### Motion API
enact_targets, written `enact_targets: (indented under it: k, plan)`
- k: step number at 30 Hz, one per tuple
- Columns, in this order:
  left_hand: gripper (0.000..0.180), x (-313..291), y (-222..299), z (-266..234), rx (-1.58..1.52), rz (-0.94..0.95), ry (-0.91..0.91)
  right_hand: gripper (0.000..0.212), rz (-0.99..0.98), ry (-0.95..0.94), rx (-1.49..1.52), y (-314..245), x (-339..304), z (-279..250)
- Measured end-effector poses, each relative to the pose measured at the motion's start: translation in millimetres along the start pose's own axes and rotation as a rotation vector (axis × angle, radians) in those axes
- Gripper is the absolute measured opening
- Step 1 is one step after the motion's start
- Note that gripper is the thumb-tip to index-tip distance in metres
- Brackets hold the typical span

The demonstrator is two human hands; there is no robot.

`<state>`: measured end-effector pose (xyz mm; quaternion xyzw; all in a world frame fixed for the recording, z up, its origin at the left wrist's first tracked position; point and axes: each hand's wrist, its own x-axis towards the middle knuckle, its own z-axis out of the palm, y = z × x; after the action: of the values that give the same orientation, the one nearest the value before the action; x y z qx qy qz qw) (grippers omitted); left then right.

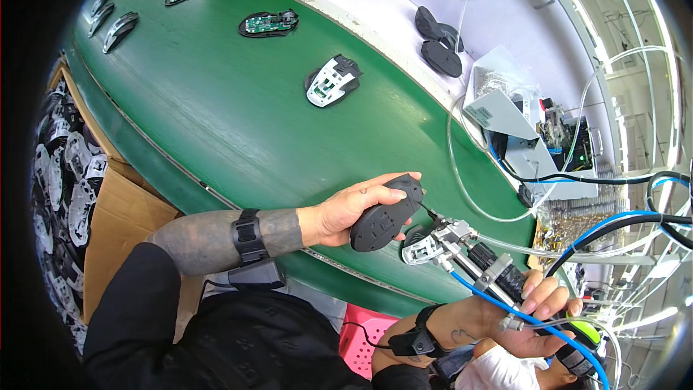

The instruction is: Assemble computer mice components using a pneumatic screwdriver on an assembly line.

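At the left edge of the frame, a cardboard box (119, 220) of white and black mouse parts (68, 173) is partly cut off by the dark rim of the lens, its contents too crowded to count. A row of small circuit boards and shells in the upper left, on the green belt (216, 123), is too small to make out in detail. A circuit board in a black base (268, 23) and a white mouse frame (332, 80) lie well apart on the belt in the upper middle.

At centre, the left hand (339, 213), its grip closed, holds a black mouse shell (386, 213), matte, rounded and tilted, just above the near edge of the belt. Its underside is hidden from view. Just right of it, the right hand (534, 318) is wrapped around a powered screwdriver (476, 260) whose tip points at the shell; whether the tip touches cannot be told. A blue hose (505, 310) and clear tubes run from the tool.

In the upper right, two black mouse covers (438, 43) rest on the white counter (404, 7) beside a clear plastic bag (505, 87) and a grey box (538, 155), its labels unreadable. A pink basket (357, 339) shows at the bottom edge, mostly hidden.
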<state>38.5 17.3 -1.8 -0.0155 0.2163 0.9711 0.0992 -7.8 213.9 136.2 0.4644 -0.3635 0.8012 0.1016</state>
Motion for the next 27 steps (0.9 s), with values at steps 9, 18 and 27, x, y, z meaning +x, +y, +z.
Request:
enact_targets:
  k: [9,18,27]
  plan:
    - [0.055,-3.8,-3.8,1.3,0.024,-0.033,-0.053,0.043,0.021,0.032,-0.032,-22.0,-0.5,-1.4]
    - [0.047,0.6,-9.3,-0.1,-0.002,-0.075,0.073,0.040,-0.039,0.055,-0.077,-11.2,-1.4,3.1]
    - [0.051,0.4,-10.6,-1.8,0.019,-0.079,0.023,0.039,0.014,0.060,-0.056,-5.9,-2.9,9.0]
